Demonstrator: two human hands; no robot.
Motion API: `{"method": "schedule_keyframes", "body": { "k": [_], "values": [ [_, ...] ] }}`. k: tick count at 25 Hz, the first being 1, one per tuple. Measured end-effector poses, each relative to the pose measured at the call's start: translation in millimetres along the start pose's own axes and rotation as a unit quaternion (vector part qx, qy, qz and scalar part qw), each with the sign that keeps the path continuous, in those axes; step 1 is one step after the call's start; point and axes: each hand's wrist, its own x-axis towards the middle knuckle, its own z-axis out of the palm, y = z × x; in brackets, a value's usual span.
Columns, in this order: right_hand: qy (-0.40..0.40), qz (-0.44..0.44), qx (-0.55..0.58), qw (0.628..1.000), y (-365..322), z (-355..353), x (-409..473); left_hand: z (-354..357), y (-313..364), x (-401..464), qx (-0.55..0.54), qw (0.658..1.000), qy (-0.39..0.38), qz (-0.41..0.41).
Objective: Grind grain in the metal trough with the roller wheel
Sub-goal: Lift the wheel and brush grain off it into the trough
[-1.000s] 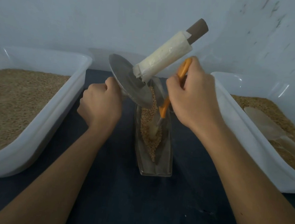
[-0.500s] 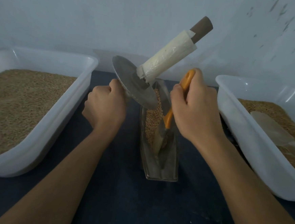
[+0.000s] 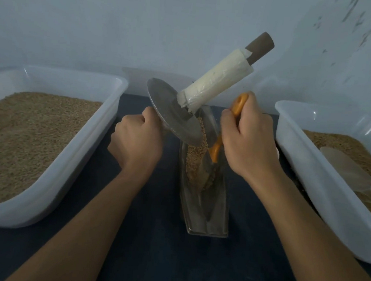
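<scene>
A narrow metal trough [image 3: 207, 222] lies on the dark mat, holding a strip of grain [image 3: 195, 161] in its far half. The roller wheel [image 3: 171, 112], a grey metal disc on an axle, is tilted above the trough's far end, its white-wrapped handle [image 3: 215, 83] pointing up and to the right. My left hand [image 3: 138, 141] grips the hidden left end of the axle. My right hand [image 3: 246, 140] grips an orange-handled scraper [image 3: 238, 104] whose blade reaches down into the grain.
A white tub [image 3: 71, 164] of grain stands at the left. Another white tub [image 3: 310, 172] at the right holds grain and a pale scoop [image 3: 344, 170]. A pale wall rises behind them.
The scraper blade has slid toward me along the trough, dragging grain with it. The view has shifted slightly, and the tilted wheel stays held in my left hand.
</scene>
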Motion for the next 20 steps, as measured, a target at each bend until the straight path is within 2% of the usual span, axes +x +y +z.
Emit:
{"method": "schedule_keyframes", "body": {
  "k": [2, 5, 7, 9, 11, 14, 17, 20],
  "values": [
    [0.036, 0.009, 0.025, 0.999, 5, 2, 6, 0, 0, 0, -0.003, 1.000, 0.003, 0.003],
    [0.101, -0.040, 0.056, 0.992, 9, -8, 1, 1, 0, 2, -0.004, 1.000, 0.007, -0.005],
    [0.083, -0.063, 0.080, 0.991, 7, -11, -5, 2, 0, 3, -0.010, 1.000, 0.004, -0.014],
    [0.035, -0.055, 0.075, 0.995, 6, -5, -8, 2, 0, 2, -0.012, 1.000, -0.001, -0.019],
    [0.033, -0.034, 0.057, 0.997, 8, 2, -5, 2, 1, 0, -0.009, 1.000, -0.004, -0.018],
    [0.073, -0.017, 0.067, 0.995, 12, -4, 2, 2, 0, -1, -0.006, 1.000, -0.006, -0.022],
    [0.148, -0.046, 0.100, 0.983, 17, -19, 13, 4, 1, 0, -0.018, 0.999, -0.003, -0.042],
    [0.196, -0.053, 0.058, 0.977, 25, -21, 25, 4, 4, -3, -0.035, 0.998, 0.011, -0.058]
  ]
}}
